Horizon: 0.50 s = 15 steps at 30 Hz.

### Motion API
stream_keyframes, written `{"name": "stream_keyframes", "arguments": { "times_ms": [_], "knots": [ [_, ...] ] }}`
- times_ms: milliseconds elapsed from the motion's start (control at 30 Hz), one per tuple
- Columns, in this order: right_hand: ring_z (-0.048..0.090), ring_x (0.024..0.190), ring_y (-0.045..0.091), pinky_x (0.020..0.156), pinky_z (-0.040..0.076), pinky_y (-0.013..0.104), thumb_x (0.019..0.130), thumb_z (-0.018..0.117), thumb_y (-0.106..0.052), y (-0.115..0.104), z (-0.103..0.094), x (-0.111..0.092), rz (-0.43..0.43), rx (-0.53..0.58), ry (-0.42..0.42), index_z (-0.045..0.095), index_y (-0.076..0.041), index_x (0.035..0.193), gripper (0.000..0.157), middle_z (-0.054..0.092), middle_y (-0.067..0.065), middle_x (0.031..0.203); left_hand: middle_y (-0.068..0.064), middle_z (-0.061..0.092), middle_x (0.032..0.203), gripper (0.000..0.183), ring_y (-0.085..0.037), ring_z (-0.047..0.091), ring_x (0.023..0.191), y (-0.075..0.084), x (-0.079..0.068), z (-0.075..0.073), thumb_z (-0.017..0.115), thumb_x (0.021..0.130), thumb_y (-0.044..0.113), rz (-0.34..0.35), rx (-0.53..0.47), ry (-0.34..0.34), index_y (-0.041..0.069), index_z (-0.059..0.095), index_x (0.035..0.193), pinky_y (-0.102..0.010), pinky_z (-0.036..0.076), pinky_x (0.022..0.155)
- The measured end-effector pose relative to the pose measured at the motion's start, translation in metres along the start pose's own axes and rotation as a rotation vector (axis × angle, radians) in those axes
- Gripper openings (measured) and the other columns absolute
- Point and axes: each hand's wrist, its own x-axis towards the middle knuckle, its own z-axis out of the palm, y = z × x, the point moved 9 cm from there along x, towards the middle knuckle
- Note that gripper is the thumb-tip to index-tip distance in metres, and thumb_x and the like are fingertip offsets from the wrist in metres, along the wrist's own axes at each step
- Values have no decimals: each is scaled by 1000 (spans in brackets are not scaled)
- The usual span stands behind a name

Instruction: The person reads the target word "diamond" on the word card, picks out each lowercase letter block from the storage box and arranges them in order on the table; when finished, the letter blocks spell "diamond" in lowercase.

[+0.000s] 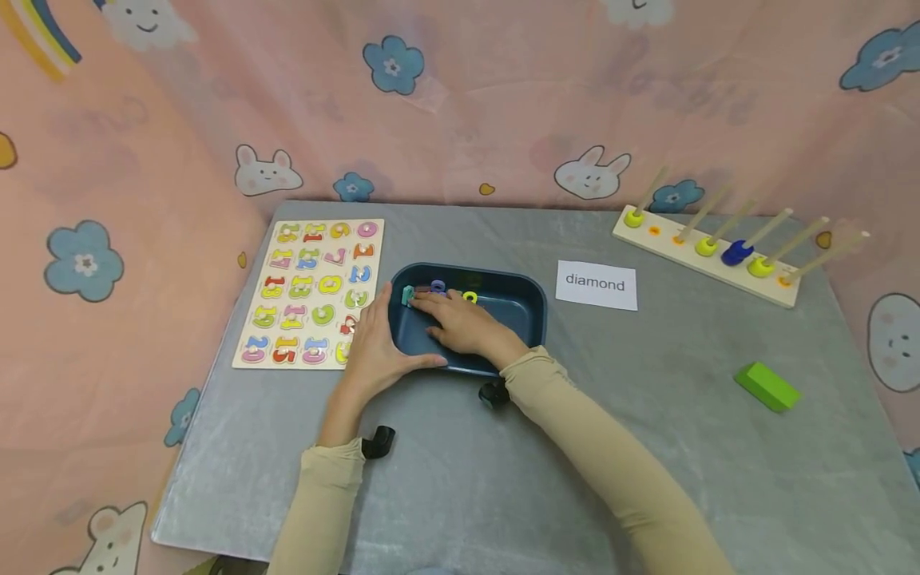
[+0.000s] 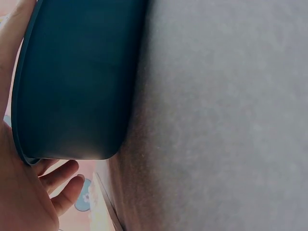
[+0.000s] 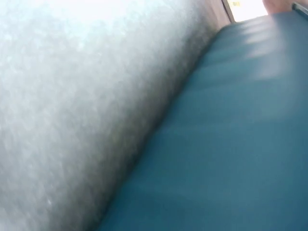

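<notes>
A dark blue tray [image 1: 513, 315] with rounded corners lies on the table. Along its left end and front rim, my left hand [image 1: 377, 347] rests with thumb and fingers spread wide. The left wrist view shows its fingers [image 2: 67, 192] past the tray's end wall [image 2: 72, 96]. My right hand [image 1: 467, 326] reaches inside the tray, fingers stretched toward the left. Its fingertips are right at a small teal piece [image 1: 407, 296]. Behind that hand sit a purple ring-shaped piece [image 1: 438, 285] and a yellow one [image 1: 470, 297]. The palm hides part of the tray floor.
A wooden number puzzle board [image 1: 269, 335] lies left of the tray, partly behind my left hand. To the right are a white card [image 1: 596, 285] reading "diamond", a pegboard [image 1: 719, 267] with upright pegs and colored rings, and a green block [image 1: 767, 387].
</notes>
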Motion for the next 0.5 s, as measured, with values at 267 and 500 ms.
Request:
{"name": "stream_keyframes", "arguments": {
  "times_ms": [267, 500],
  "knots": [
    [51, 146, 34, 126, 39, 48, 107, 64, -13, -3, 1, -2, -2, -49, 62, 51, -12, 158, 53, 44, 7, 166, -15, 18, 178, 144, -36, 19, 164, -2, 0, 1, 95, 68, 62, -22, -3, 1, 13, 8, 172, -61, 21, 131],
    [69, 116, 24, 107, 56, 40, 104, 66, -5, -4, -4, -5, -15, -40, 142, 70, -5, 138, 34, 67, 10, 131, -14, 17, 178, 144, -35, 18, 164, -2, 0, 2, 95, 68, 61, -28, -13, -1, 13, 7, 172, -61, 20, 131]
  ]
}}
